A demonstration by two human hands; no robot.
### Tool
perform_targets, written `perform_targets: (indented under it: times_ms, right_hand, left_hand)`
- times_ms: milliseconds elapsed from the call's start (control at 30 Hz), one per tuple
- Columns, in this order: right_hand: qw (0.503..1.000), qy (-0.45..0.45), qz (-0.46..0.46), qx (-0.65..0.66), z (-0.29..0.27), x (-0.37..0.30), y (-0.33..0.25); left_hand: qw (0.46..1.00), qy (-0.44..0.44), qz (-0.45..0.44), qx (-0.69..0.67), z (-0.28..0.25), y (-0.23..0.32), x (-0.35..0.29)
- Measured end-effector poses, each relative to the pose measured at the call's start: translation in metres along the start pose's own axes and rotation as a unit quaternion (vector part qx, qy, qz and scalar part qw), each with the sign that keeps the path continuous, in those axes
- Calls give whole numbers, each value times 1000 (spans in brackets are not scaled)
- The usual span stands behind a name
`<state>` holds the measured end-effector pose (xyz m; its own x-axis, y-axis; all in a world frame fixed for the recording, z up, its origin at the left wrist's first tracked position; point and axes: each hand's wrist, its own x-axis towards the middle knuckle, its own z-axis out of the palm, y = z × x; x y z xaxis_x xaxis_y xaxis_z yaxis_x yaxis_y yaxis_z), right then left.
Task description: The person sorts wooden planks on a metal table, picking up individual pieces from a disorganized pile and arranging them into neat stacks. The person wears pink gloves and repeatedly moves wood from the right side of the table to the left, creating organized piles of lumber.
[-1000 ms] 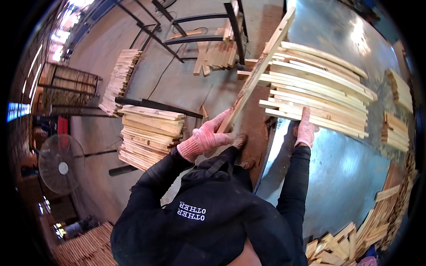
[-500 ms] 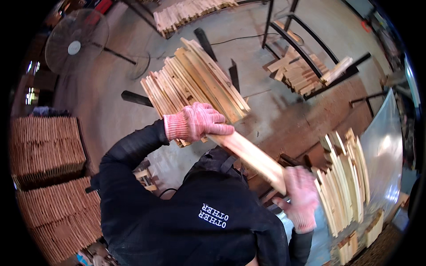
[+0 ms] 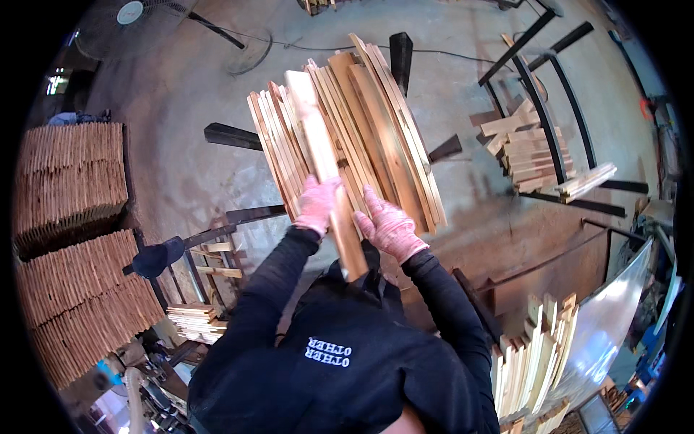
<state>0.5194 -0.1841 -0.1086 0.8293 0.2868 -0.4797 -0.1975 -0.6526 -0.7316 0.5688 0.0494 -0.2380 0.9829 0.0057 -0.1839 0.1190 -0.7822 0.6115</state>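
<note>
A long pale wooden board (image 3: pixel 312 130) lies slanted above a pile of wooden boards (image 3: pixel 383 123) in front of me. My left hand (image 3: pixel 318 205), in a pink knit glove, is closed around the board's edge, a little below its middle. The board's near end reaches back toward my body. To the right of it, my right hand (image 3: pixel 391 227), gloved in the same pink, has its fingers stretched apart and holds nothing. It hovers at or over the near end of the pile; whether it touches the wood I cannot tell.
Dark metal bars (image 3: pixel 233 136) stick out around the pile. Tall stacks of thin wood strips (image 3: pixel 72 170) stand at the left. A black metal frame (image 3: pixel 553 123) with short planks is at the far right. Upright boards (image 3: pixel 535 358) lean near a clear sheet (image 3: pixel 611 311). A fan (image 3: pixel 130 14) stands far left.
The board has swung from slanting toward the right to lying over the pile, pointing away from me. My right hand has let go of its end and moved left to the pile.
</note>
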Motion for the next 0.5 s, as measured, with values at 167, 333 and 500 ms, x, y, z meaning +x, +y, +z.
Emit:
perform_targets:
  times_ms: [167, 333, 500]
  right_hand:
    - [845, 100, -266, -453, 37, 108, 69]
    - [841, 74, -197, -498, 1, 136, 81]
    - [744, 204, -129, -623, -15, 128, 87]
  left_hand:
    - [993, 61, -79, -57, -48, 1, 23]
    - [964, 113, -208, -122, -3, -18, 26]
    - [972, -9, -195, -134, 3, 84, 54]
